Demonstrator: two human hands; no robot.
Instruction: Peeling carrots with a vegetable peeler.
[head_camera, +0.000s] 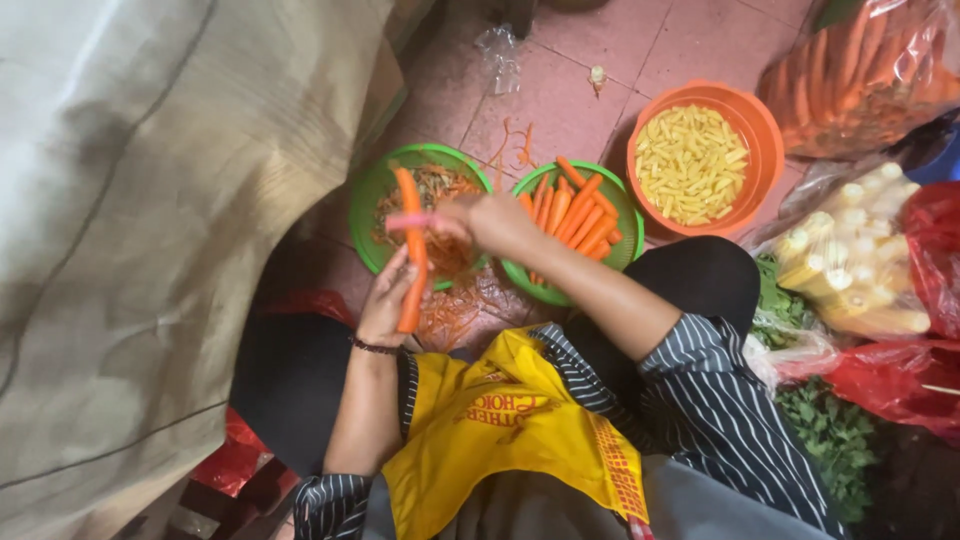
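My left hand (386, 297) grips the lower end of a long orange carrot (411, 240), held up over a green bowl (372, 195) that holds carrot peelings. My right hand (487, 222) holds a pink peeler (408, 220) against the carrot's upper part. Just to the right stands a second green bowl (626, 215) with several peeled carrots (575, 215) lying in it. More orange peelings (452, 318) lie on the floor below the bowls.
An orange bowl (762, 130) of cut yellow pieces stands at the upper right. Plastic bags of carrots (860, 75) and baby corn (860, 255), a red bag (935, 250) and leafy greens (825, 435) crowd the right. A large pale sack (140, 220) fills the left. The floor is pink tile (570, 90).
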